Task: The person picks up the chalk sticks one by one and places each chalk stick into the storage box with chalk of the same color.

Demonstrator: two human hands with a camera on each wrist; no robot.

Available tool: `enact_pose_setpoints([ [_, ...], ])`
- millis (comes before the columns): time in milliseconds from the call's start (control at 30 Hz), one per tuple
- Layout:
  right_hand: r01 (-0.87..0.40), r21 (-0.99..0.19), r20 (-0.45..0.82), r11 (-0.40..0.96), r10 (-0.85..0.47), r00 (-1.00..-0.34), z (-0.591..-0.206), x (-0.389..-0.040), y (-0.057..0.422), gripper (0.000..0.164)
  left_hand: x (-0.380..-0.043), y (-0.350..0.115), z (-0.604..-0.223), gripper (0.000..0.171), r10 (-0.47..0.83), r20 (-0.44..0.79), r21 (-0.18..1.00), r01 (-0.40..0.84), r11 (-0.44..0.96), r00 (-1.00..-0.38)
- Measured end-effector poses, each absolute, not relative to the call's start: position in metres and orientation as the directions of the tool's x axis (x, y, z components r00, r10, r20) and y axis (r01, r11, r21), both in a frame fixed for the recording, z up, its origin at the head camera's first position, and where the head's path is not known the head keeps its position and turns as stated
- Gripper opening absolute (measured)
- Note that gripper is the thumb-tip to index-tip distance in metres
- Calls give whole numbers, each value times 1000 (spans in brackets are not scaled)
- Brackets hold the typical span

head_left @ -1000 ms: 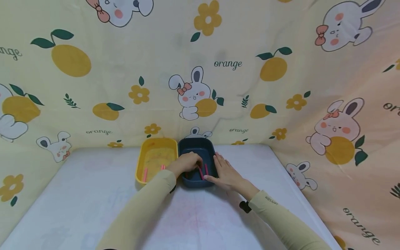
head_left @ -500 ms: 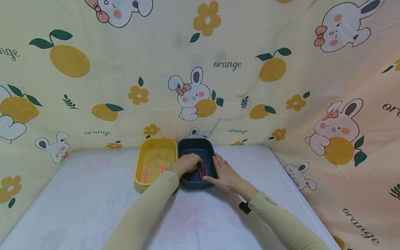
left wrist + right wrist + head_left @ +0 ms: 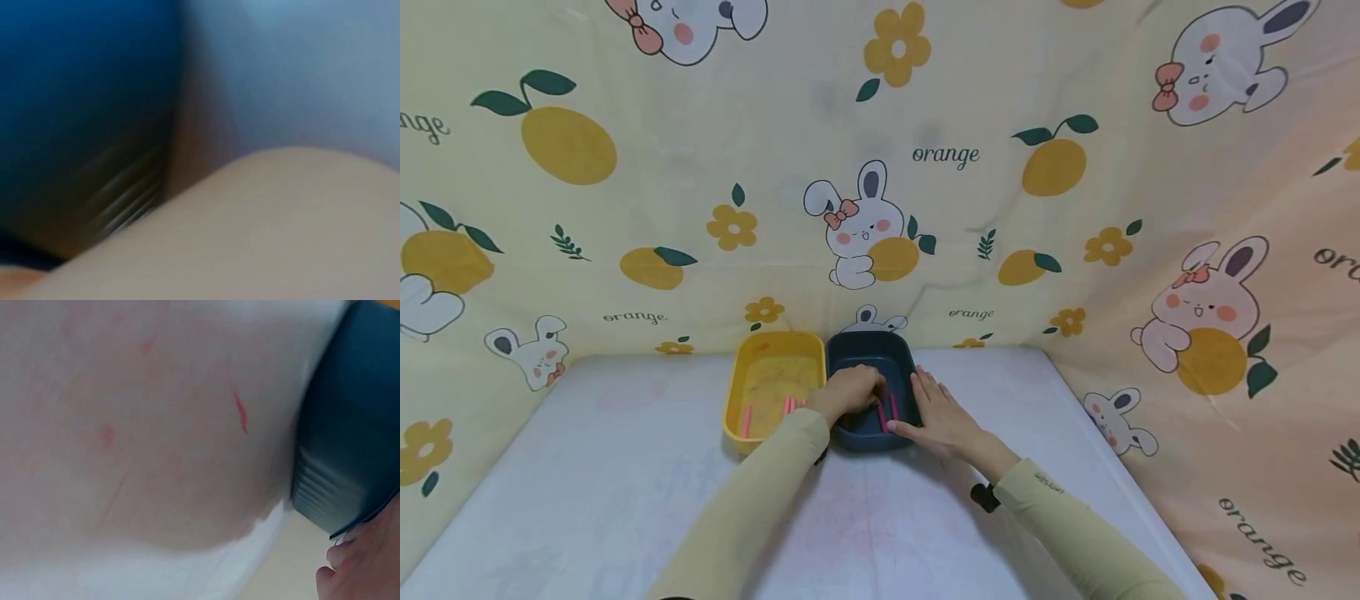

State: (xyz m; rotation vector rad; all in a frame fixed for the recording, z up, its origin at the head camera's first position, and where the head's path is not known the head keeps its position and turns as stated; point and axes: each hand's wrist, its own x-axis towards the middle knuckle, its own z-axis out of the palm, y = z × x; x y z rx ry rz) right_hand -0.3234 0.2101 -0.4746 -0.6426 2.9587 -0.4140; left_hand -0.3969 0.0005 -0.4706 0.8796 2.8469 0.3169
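Observation:
My left hand (image 3: 848,390) reaches down into a dark blue box (image 3: 854,340). Its curled fingers meet the upper end of a pink stick (image 3: 882,419); the fingertips are partly hidden. A second pink stick (image 3: 893,408) stands just to the right in the same box. Against the box's right wall lies my right hand (image 3: 947,423), fingers extended and thumb at the front right corner. The right wrist view shows the box's outer wall (image 3: 347,425) beside part of that hand (image 3: 369,565). The left wrist view is blurred, with blue box wall (image 3: 81,75) at its left.
A yellow box (image 3: 730,408) adjoins the blue one on the left, with several pink sticks (image 3: 747,421) near its front wall. Both boxes stand on a white-covered table (image 3: 865,517). A patterned curtain (image 3: 955,225) rises behind and to the right.
My left forearm has shifted slightly right, exposing more pink sticks in the yellow box. The left hand stays inside the blue box, and the right hand keeps its place.

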Motion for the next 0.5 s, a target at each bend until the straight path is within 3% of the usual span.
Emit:
enact_pose_setpoints([
  [333,-362,-350,-8,864,-389,-921,-477,-334,212,102,-391,-2,-457,19,550,-35,254,525,813,-835],
  [500,-375,-380,76,846,-375,-924,-478,-334,217,94,-380,-9,-448,24,533,17,302,512,804,-846],
])
